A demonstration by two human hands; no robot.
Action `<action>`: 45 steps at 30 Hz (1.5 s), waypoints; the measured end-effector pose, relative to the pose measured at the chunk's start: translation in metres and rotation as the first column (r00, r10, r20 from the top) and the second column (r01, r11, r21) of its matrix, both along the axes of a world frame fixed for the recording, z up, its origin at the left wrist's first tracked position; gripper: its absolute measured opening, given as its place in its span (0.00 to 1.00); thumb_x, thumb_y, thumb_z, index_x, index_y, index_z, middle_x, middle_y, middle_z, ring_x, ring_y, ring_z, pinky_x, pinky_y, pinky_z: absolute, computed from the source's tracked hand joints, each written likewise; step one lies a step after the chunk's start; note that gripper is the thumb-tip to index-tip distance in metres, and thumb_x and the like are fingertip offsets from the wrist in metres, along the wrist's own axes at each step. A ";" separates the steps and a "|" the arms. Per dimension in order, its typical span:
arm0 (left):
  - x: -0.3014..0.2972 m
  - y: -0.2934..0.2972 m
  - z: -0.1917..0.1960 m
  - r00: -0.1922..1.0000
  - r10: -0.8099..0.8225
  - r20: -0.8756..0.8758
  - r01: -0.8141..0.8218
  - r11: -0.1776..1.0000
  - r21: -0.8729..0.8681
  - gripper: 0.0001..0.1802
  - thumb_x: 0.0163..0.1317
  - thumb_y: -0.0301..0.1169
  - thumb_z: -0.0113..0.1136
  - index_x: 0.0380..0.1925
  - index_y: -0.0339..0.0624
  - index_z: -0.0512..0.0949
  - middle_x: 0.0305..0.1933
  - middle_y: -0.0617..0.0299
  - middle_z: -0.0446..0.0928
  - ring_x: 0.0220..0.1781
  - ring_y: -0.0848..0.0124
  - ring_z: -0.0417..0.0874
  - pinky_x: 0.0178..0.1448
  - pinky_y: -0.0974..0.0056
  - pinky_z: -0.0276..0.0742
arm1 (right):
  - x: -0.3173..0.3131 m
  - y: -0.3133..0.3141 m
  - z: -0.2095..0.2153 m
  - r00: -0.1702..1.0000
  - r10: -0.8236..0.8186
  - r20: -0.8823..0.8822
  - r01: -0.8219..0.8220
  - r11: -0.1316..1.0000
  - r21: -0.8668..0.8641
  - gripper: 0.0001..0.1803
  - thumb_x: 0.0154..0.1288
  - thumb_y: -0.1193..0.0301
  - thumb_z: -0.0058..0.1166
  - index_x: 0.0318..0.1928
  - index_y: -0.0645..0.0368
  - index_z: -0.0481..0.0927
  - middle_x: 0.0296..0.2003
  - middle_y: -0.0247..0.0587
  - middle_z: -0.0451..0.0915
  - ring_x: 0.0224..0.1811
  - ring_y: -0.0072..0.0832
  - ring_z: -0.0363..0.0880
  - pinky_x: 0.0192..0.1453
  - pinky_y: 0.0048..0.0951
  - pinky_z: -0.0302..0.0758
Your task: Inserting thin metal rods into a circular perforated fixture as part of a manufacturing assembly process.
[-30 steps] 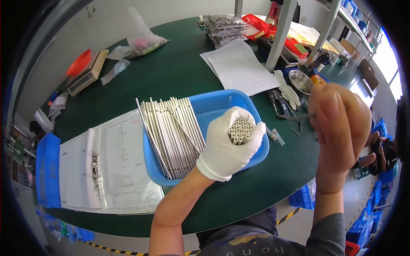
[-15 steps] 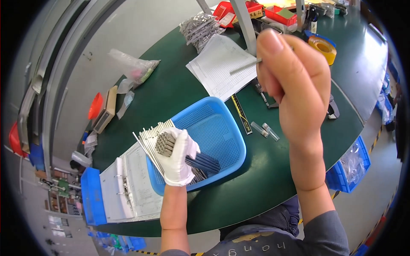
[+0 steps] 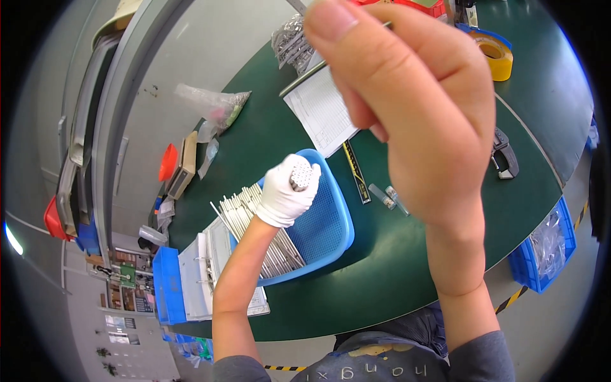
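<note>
The blue basket point(image 3: 324, 219) is sitting on the green table point(image 3: 337, 299). Over its far part, the gloved left hand point(image 3: 277, 197) is gripping a bundle of metal rods point(image 3: 301, 176), its fingers and thumb wrapping around them. The bundle is forming a tight, roughly round cluster, its pale, bright ends facing up. Above and to the right of the basket, the bare right hand point(image 3: 433, 121) is pinching a thin pin point(image 3: 302, 81) between thumb and forefinger, the remaining fingers curling inward. The pin is looking straight, slim, grey and darker than the bundle, and is poking out leftward past the thumb. Loose silvery rods point(image 3: 283, 249) are lying side by side in the basket's left part. A binder point(image 3: 198, 267) is lying open left of the basket; a ruler point(image 3: 356, 173) is lying just right of it.
</note>
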State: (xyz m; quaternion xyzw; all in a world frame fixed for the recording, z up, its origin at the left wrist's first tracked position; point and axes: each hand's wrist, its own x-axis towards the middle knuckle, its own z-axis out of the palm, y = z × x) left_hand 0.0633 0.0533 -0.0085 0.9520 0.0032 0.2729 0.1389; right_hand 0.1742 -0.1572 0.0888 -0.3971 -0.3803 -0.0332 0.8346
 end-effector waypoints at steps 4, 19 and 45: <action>-0.002 0.006 -0.011 0.981 0.086 -0.172 -0.077 0.995 0.056 0.08 0.53 0.29 0.64 0.30 0.42 0.74 0.24 0.50 0.78 0.26 0.55 0.81 0.32 0.59 0.77 | -0.001 0.005 0.004 1.000 -0.002 0.015 0.002 1.000 0.007 0.18 0.66 0.67 0.51 0.20 0.64 0.75 0.13 0.26 0.65 0.17 0.12 0.57 0.22 0.19 0.51; 0.008 0.019 -0.019 0.834 0.293 -0.467 -0.201 0.951 0.237 0.11 0.53 0.34 0.57 0.34 0.40 0.74 0.26 0.45 0.79 0.30 0.48 0.82 0.36 0.51 0.79 | 0.000 0.012 -0.003 0.992 -0.005 0.123 0.020 0.993 -0.119 0.15 0.65 0.68 0.52 0.26 0.67 0.78 0.14 0.27 0.68 0.18 0.11 0.62 0.22 0.17 0.55; -0.038 -0.014 -0.012 0.843 0.510 -0.172 -0.384 0.793 0.474 0.26 0.55 0.47 0.58 0.45 0.37 0.73 0.41 0.49 0.71 0.46 0.54 0.74 0.47 0.53 0.73 | -0.007 0.008 -0.001 0.997 -0.029 0.069 0.040 0.985 -0.170 0.20 0.68 0.60 0.50 0.21 0.56 0.71 0.14 0.22 0.61 0.16 0.09 0.52 0.21 0.18 0.46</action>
